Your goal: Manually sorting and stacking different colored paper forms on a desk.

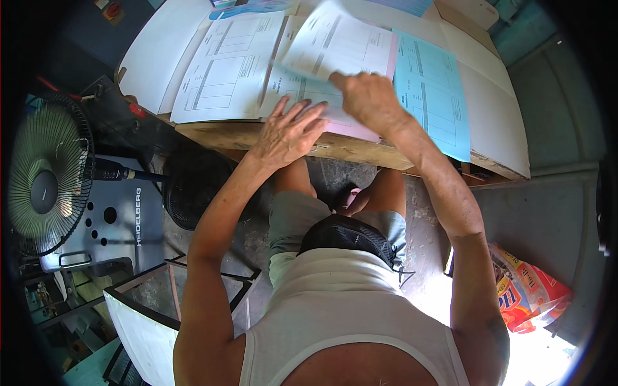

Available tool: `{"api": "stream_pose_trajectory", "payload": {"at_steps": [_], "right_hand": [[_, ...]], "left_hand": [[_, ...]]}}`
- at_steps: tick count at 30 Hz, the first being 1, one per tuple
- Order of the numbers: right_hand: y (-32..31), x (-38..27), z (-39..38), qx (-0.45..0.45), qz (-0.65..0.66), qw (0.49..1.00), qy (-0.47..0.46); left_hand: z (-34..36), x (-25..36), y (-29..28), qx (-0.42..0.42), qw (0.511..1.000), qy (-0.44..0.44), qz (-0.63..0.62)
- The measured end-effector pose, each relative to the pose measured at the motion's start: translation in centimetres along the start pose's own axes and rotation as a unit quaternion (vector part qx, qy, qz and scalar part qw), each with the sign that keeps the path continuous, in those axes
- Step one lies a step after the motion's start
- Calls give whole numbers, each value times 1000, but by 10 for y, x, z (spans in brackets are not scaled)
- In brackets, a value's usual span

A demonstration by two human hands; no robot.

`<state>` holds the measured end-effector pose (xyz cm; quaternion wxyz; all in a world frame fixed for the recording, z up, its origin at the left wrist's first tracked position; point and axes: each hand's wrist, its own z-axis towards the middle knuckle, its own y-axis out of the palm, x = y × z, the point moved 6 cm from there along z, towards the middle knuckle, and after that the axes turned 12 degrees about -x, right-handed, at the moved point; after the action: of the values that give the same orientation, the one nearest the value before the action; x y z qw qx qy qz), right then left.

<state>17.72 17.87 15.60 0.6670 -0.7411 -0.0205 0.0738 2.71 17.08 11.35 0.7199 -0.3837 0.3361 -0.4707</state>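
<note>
My right hand (370,100) is closed with its fingers pinching the lower edge of a white printed form sheet (331,42), which is lifted, curled and blurred at its top. Lying flat with fingers spread, my left hand (290,134) presses on the papers at the table's front edge. Beneath it show a light blue form sheet (293,87) and a pink sheet (351,128). A stack of white forms (225,71) lies to the left, and a stack of blue forms (434,90) to the right.
The white-topped table (151,64) has a wooden front edge. On my left stand a fan (48,174) and a grey machine panel (122,212). A metal-framed white piece (145,321) sits low left. A red plastic bag (528,289) lies at the right by a grey wall (541,219).
</note>
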Motion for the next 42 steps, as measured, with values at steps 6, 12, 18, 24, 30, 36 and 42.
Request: {"api": "stream_pose_trajectory", "payload": {"at_steps": [6, 12, 18, 24, 30, 36, 42], "right_hand": [[14, -8, -23, 55, 28, 994, -88], [-28, 20, -11, 142, -115, 968, -172], [-76, 89, -67, 246, -212, 921, -213], [-12, 172, -144, 191, -132, 972, -46], [10, 114, -192, 117, -22, 992, -31], [21, 108, -193, 119, -87, 989, 10], [28, 137, -197, 136, -16, 988, 71]], "left_hand": [[7, -20, -45, 100, 991, -43, 75], [50, 70, -37, 190, 978, 79, -25], [113, 125, 56, -9, 997, 67, -34], [96, 139, 79, 1, 995, 87, -45], [101, 128, 62, 34, 986, 50, -153], [72, 91, 11, 88, 988, -39, -120], [-49, -75, -42, -22, 982, -183, 29]]}}
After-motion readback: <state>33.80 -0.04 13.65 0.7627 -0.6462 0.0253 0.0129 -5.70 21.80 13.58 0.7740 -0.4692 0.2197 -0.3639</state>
